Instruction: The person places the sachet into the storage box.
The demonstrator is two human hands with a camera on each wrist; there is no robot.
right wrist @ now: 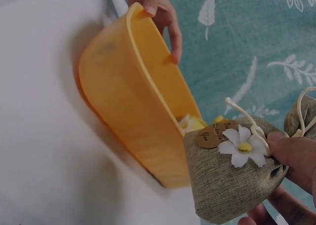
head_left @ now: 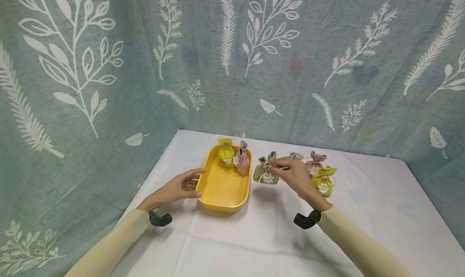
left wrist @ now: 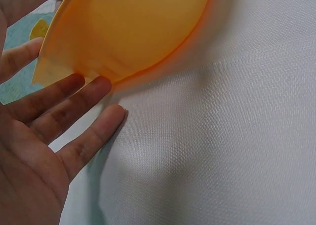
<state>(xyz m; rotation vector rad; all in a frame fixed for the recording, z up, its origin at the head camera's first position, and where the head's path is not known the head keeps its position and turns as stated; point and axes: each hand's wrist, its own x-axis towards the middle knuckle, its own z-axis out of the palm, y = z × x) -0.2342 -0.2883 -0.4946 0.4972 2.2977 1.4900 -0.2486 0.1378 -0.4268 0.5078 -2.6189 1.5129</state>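
Observation:
My right hand (head_left: 296,176) pinches a grey-green drawstring sachet (head_left: 266,176) by its tied neck, holding it above the table just right of a yellow tray (head_left: 223,208). In the right wrist view the sachet (right wrist: 232,180) shows a white flower with a yellow centre, a cream cord and a small brown tag. At the tray's left side, my left hand (head_left: 180,186) touches the rim and outer wall with spread, fairly straight fingers (left wrist: 89,101). Inside the tray's far end stand a yellow-green sachet (head_left: 226,154) and a pink sachet (head_left: 243,164).
Right of my right hand, another yellow-green sachet (head_left: 324,184) and a brownish-pink sachet (head_left: 316,160) stand close together. A grey-blue sachet (head_left: 296,156) is partly hidden behind the hand. A leaf-patterned curtain (head_left: 276,87) hangs behind and left of the white table (head_left: 232,244).

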